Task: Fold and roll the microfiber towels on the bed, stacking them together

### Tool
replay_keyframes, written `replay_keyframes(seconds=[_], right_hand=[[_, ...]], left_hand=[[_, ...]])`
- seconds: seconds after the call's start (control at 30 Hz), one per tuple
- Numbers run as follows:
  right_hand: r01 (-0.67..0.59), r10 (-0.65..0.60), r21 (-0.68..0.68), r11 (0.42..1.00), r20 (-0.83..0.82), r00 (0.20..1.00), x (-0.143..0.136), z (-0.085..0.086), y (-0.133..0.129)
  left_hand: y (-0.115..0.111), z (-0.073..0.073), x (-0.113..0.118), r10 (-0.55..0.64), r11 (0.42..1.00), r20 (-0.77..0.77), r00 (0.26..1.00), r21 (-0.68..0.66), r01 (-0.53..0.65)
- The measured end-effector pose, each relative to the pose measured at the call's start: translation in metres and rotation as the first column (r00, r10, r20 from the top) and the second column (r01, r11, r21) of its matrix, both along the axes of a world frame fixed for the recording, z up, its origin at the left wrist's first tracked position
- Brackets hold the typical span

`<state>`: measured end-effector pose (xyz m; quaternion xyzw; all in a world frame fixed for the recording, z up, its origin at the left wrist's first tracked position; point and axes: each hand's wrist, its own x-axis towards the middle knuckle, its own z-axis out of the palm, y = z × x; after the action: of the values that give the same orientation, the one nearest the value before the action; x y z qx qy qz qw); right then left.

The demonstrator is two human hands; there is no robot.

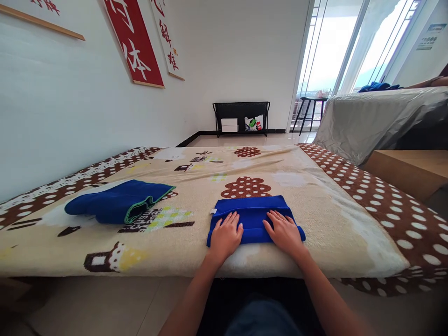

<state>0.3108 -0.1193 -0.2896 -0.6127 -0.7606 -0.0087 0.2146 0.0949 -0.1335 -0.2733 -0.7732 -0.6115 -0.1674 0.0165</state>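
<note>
Near the front edge of the bed-like surface covered by a cream patterned blanket [332, 224], we have a folded blue cloth [252, 203] lying in front of us, with both our hands on top of it. Our left hand [227, 233] rests palm down on its left part, and our right hand [284, 231] rests palm down on its right part, the two apart from each other. Neither hand is clenched or grasping: our fingers lie extended over the fabric, slightly spread. We see a small white tag [213, 211] at the cloth's left edge, and a raised fold running across it under our hands. Well to the left, on the same blanket, we see a dark blue garment [115, 200] with green edging, loosely folded, its open end turned toward us. Beyond the blanket, a black rack [241, 111] stands by the far wall, holding white boxes [229, 125]. To our right, a table under a grey cover [374, 116] bears blue fabric [378, 87], with another person's arm [429, 82] beside it, and a cardboard box [399, 172] sits nearer to us.
</note>
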Motion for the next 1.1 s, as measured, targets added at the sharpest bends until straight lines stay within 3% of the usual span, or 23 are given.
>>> replay_keyframes(seconds=[0.13,0.23,0.33,0.43,0.5,0.57,0.7,0.93,1.1], right_hand=[[0.079,-0.079,0.027,0.996,-0.011,0.997,0.041,-0.015,-0.001],[0.071,-0.070,0.132,0.989,-0.015,0.997,0.064,-0.027,-0.007],[0.054,-0.050,0.301,0.952,-0.021,0.999,0.079,-0.036,-0.018],[-0.046,0.052,0.406,0.913,-0.004,0.999,0.089,-0.042,-0.033],[-0.117,0.126,0.409,0.905,0.005,0.992,0.093,-0.045,-0.043],[-0.146,0.155,0.387,0.910,0.007,0.988,0.095,-0.047,-0.051],[-0.128,0.128,0.347,0.929,0.022,0.992,0.090,-0.046,-0.051],[-0.065,0.078,0.311,0.948,-0.028,0.997,0.074,-0.035,-0.022],[-0.107,0.121,0.237,0.966,-0.043,0.992,0.076,-0.017,-0.025]], left_hand=[[-0.009,-0.007,-0.030,0.172,0.983,0.008,0.985,0.067,-0.172],[-0.020,-0.014,-0.049,0.198,0.966,0.005,0.980,0.167,-0.197],[-0.035,-0.018,-0.063,0.105,0.944,-0.023,0.994,0.315,-0.093],[-0.051,-0.017,-0.074,-0.097,0.916,-0.081,0.992,0.383,0.121],[-0.059,-0.016,-0.080,-0.227,0.898,-0.105,0.968,0.363,0.250],[-0.063,-0.015,-0.082,-0.272,0.897,-0.105,0.957,0.332,0.291],[-0.058,-0.015,-0.079,-0.190,0.939,-0.080,0.978,0.275,0.205],[-0.030,-0.020,-0.062,-0.086,0.965,0.034,0.996,0.251,0.075],[-0.037,-0.006,-0.059,-0.075,0.971,0.064,0.995,0.231,0.058]])
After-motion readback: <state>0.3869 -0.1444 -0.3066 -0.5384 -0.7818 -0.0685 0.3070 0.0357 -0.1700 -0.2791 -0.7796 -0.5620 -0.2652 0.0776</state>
